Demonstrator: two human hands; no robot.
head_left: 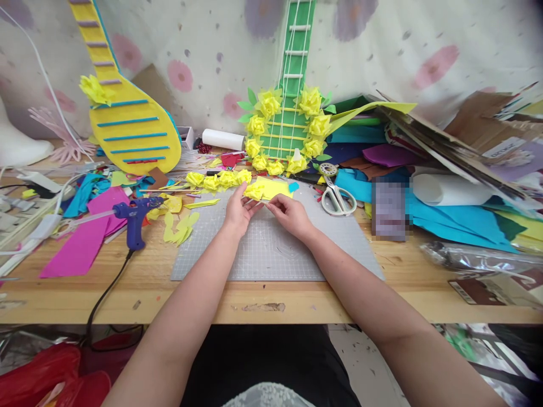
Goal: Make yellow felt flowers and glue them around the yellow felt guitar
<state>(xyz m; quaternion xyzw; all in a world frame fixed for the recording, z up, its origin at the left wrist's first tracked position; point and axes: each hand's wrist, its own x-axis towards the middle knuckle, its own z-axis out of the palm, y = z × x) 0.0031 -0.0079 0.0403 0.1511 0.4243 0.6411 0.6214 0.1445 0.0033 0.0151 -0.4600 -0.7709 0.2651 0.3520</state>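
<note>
Over the cutting mat (254,260), my left hand (238,212) holds a yellow crepe-paper flower (254,191) between thumb and fingers. My right hand (292,215) is closed, its thumb and forefinger pinching the thin stem end below the flower. The fingers partly cover the stem. Just behind the hands lies a yellow paper sheet (275,187). A row of finished yellow flowers (218,180) rests to the left. Loose yellow petal cutouts (180,227) lie near the mat's left edge.
White-handled scissors (338,200) lie right of my hands. A blue hot glue gun (136,223) stands left, its cord over the table edge. Behind are a green paper guitar (292,85) with yellow flowers and a yellow paper lute (131,124). Blue paper (458,220) piles up at right.
</note>
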